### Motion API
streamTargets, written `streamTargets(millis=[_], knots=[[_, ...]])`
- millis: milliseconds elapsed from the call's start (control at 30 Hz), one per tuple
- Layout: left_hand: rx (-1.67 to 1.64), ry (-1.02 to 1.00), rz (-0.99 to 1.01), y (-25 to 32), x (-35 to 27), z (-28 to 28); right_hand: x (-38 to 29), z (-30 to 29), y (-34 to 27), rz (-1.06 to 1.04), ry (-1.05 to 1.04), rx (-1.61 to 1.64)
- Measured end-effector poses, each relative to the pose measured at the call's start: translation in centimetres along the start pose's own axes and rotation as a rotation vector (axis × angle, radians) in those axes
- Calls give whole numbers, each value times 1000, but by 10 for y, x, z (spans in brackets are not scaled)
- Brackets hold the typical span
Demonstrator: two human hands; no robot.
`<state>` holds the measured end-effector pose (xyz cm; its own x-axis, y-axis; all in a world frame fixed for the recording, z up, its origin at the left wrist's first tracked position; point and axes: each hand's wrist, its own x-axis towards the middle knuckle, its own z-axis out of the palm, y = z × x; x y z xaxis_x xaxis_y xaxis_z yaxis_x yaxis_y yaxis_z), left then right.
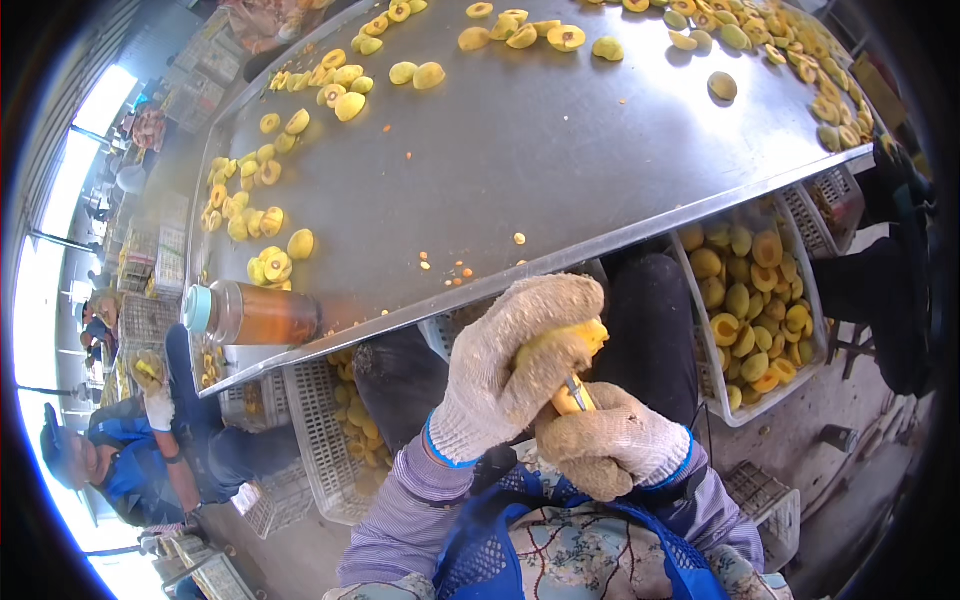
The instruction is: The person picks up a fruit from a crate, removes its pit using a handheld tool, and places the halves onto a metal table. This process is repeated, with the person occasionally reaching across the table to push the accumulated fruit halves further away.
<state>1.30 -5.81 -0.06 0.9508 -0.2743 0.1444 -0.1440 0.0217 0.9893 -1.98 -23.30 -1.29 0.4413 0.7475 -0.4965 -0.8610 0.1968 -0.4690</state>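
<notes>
My left hand [517, 360], in a soiled knit glove, is closed around a yellow stone fruit [592, 335], most of it hidden by the fingers. Just below it my right hand [611, 442], gloved too, grips a small tool with a yellow handle [566, 401] and a narrow metal part [576, 390]. The tool's tip is at the underside of the left hand; its contact with the fruit cannot be told. Both hands are over my lap, in front of the metal table's edge [450, 306].
Halved fruit [349, 105] lies along the table's far and left sides. A bottle of amber liquid [262, 313] lies at the near left corner. White crates of fruit [701, 330] [319, 442] stand either side of my legs. Another person [135, 465] sits at the left.
</notes>
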Motion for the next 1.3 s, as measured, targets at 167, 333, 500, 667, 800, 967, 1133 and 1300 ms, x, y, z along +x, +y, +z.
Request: streamTargets(millis=[167,333,500,667,800,967,1133,1300], knots=[[-187,-100,-49,7,1,5,-7,3,14,-94,-2,238],[-920,166,-425,2,5,12,-10,4,0,-6,-366,-34],[-555,511,-269,-18,-28,-36,-6,9,-11,72,-173,-104],[1026,819,-173,-38,-102,-145,-2,17,-8,13,16,-190],[917,714,-229,-35,-92,-151,22,25,-12,70,123,-194],[853,555,-295,-62,-24,-185,41,26,-28,8,226,-334],[1207,207,-505,-83,35,-227,62,-3,-48,-250,500,-308],[1136,177,-759,-114,88,-278,92,-41,-63,-355,721,-324]])
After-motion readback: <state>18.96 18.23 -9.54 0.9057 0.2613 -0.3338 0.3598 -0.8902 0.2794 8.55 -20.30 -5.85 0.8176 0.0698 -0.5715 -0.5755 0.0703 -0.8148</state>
